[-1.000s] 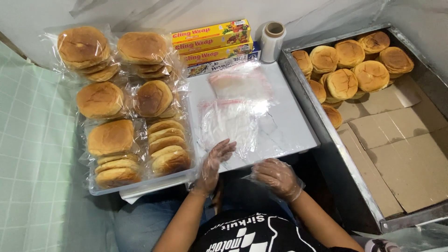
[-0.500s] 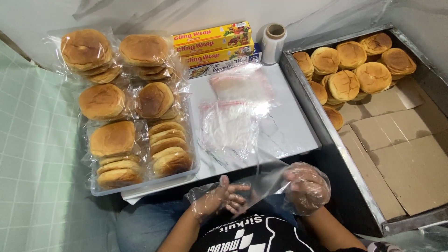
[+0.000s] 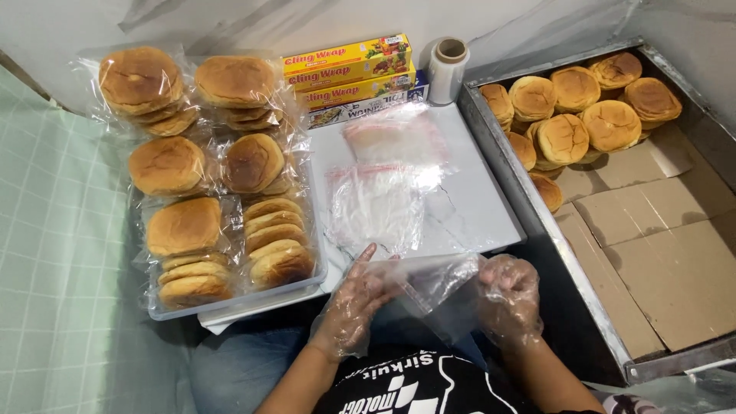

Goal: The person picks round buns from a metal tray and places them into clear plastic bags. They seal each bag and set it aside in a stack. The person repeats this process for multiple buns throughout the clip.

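Both hands wear thin clear disposable gloves. The left hand (image 3: 354,307) and the right hand (image 3: 507,297) hold a clear, soft plastic bag (image 3: 429,277) between them, just in front of the near edge of the flat white work board (image 3: 479,207). The left hand's fingers (image 3: 366,264) are pinched on the bag's left end; the right hand is curled closed on its right end. The bag's long axis runs left to right, roughly parallel to the board's near edge. Which end carries the bag's mouth cannot be determined.

On the board, just beyond the hands, lies a stack of clear zip bags with red seals (image 3: 377,201). Left of the board, bagged round brown buns (image 3: 222,176) fill a clear tray (image 3: 230,303). On the right, a metal bin (image 3: 529,207) contains loose buns (image 3: 583,107).
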